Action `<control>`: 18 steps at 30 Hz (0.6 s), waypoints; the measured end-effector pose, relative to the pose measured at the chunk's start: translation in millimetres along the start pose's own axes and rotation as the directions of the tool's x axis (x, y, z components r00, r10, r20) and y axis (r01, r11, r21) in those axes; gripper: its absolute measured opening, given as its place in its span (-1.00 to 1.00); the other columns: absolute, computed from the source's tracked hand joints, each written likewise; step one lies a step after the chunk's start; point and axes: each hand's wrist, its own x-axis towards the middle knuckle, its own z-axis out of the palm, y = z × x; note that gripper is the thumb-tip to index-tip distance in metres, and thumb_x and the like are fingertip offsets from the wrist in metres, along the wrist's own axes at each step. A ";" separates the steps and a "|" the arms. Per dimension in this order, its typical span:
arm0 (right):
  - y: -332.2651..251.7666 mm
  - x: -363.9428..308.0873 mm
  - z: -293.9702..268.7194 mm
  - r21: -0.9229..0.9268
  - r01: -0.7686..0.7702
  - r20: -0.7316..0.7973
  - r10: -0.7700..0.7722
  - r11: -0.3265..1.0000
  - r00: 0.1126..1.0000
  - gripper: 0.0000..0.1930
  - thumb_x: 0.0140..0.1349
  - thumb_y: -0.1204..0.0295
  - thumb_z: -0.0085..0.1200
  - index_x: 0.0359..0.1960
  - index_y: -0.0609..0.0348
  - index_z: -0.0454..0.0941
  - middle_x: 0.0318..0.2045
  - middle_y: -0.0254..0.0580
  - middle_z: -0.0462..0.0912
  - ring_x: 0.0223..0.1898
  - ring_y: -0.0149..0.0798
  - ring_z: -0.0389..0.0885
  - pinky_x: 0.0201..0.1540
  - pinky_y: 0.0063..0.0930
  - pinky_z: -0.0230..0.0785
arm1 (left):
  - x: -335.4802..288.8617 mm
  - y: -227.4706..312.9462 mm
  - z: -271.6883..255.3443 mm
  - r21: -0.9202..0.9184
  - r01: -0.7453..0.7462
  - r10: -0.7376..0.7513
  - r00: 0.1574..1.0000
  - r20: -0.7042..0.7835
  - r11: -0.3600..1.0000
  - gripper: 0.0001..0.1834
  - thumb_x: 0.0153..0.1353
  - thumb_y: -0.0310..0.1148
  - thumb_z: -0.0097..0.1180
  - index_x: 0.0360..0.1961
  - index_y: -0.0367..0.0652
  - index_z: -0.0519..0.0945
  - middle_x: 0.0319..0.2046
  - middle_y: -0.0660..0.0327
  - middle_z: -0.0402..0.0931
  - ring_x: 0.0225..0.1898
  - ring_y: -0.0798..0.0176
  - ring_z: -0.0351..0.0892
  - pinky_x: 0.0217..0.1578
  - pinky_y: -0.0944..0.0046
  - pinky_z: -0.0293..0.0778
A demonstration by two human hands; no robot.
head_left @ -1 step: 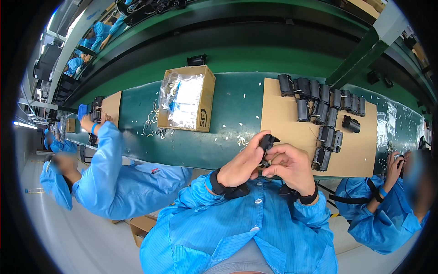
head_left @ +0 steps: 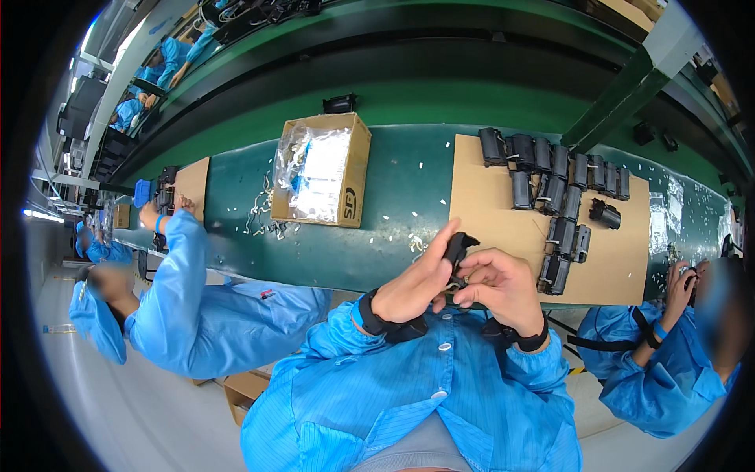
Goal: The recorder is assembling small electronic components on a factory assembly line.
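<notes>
In front of my chest, my left hand (head_left: 417,282) grips a small black plastic part (head_left: 458,248), its upper end showing past the fingers. My right hand (head_left: 503,287) is curled against the lower end of that part, thumb and fingers pinched together. Whatever lies between those right fingertips is too small and hidden to make out. Beyond my hands lies a brown cardboard sheet (head_left: 495,211) with rows of black box-shaped plastic units (head_left: 553,191) on it. One such unit (head_left: 605,213) rests apart from the rows, on their right.
An open cardboard box (head_left: 355,177) with clear plastic bags stands on the green table (head_left: 401,197); pale cables (head_left: 259,208) lie beside it. Small white bits are scattered around. Co-workers in blue sit at both sides. A green post (head_left: 621,98) rises behind the sheet.
My left hand and the black part have tilted very slightly to the left. My right hand stays nearly where it was.
</notes>
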 end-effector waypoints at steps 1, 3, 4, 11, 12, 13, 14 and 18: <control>3.4 -0.4 -2.8 0.138 -0.054 0.035 0.049 0.989 0.998 -0.67 0.22 0.67 0.38 -0.01 0.38 0.57 -0.28 -0.11 0.76 -0.33 -0.31 0.80 -0.26 -0.49 0.64 | -1.0 2.6 0.3 -0.049 -0.085 0.089 0.992 0.084 0.995 -0.23 0.64 -0.07 -0.15 0.65 -0.06 -0.20 0.39 0.07 0.15 -0.12 0.27 0.50 -0.19 0.32 0.55; 8.3 -2.3 -4.5 0.253 -0.035 0.032 0.028 0.967 0.999 -0.69 0.27 0.66 0.34 0.01 0.40 0.56 -0.28 -0.07 0.76 -0.33 -0.29 0.80 -0.27 -0.48 0.65 | 2.5 0.1 3.1 -0.024 -0.130 0.132 0.981 0.139 0.991 -0.17 0.62 -0.17 -0.09 0.65 -0.05 -0.28 0.43 0.05 0.08 -0.11 0.25 0.52 -0.16 0.30 0.56; 9.5 -2.9 -4.9 0.363 -0.015 0.027 0.005 0.932 1.000 -0.72 0.31 0.65 0.30 0.02 0.41 0.55 -0.28 -0.04 0.76 -0.34 -0.27 0.80 -0.27 -0.46 0.66 | 3.8 -1.0 4.0 -0.001 -0.177 0.174 0.965 0.196 0.984 -0.10 0.60 -0.26 -0.03 0.66 -0.05 -0.37 0.46 0.02 0.01 -0.11 0.23 0.54 -0.13 0.28 0.58; 2.0 -11.4 -0.5 0.451 0.026 0.090 -0.074 0.892 0.993 -0.72 0.40 0.63 0.21 0.10 0.43 0.54 -0.23 0.02 0.76 -0.26 -0.20 0.80 -0.18 -0.39 0.71 | -1.2 13.3 5.4 0.046 0.027 -0.033 0.989 0.147 0.999 -0.19 0.56 -0.20 -0.03 0.61 -0.33 -0.10 0.46 0.00 0.13 0.47 0.08 0.19 0.47 0.15 0.06; 1.9 -14.4 -0.5 0.460 -0.008 0.074 -0.030 0.888 0.997 -0.70 0.39 0.64 0.22 0.12 0.43 0.54 -0.21 0.02 0.76 -0.24 -0.20 0.80 -0.16 -0.39 0.71 | -1.2 14.6 6.5 0.045 0.027 -0.033 0.989 0.147 0.999 -0.19 0.56 -0.20 -0.03 0.61 -0.33 -0.10 0.46 0.00 0.13 0.47 0.08 0.19 0.47 0.15 0.06; 2.1 -16.1 -0.8 0.470 -0.041 0.058 0.015 0.882 0.998 -0.69 0.39 0.64 0.22 0.13 0.43 0.53 -0.20 0.01 0.76 -0.22 -0.20 0.80 -0.14 -0.38 0.71 | -1.1 15.6 7.6 0.092 0.016 -0.030 0.988 0.150 0.996 -0.20 0.56 -0.20 -0.03 0.60 -0.33 -0.07 0.46 -0.01 0.12 0.47 0.08 0.17 0.47 0.13 0.06; 2.3 -16.9 -1.2 0.471 -0.040 0.055 0.016 0.881 0.998 -0.69 0.39 0.64 0.22 0.13 0.43 0.53 -0.20 0.01 0.76 -0.22 -0.20 0.80 -0.14 -0.38 0.71 | -0.4 16.4 8.5 0.140 0.007 -0.029 0.987 0.156 0.990 -0.22 0.55 -0.20 -0.04 0.60 -0.33 -0.05 0.46 -0.02 0.12 0.48 0.07 0.15 0.47 0.12 0.07; 3.6 -19.7 -5.5 0.436 0.000 0.068 -0.033 0.900 0.997 -0.69 0.36 0.64 0.26 0.10 0.42 0.54 -0.22 0.00 0.76 -0.24 -0.25 0.79 -0.11 -0.40 0.70 | 4.3 8.4 7.2 0.271 -0.159 0.100 0.971 0.218 0.949 -0.23 0.53 -0.19 -0.02 0.58 -0.35 0.00 0.46 -0.07 0.12 0.51 0.02 0.09 0.49 0.08 0.03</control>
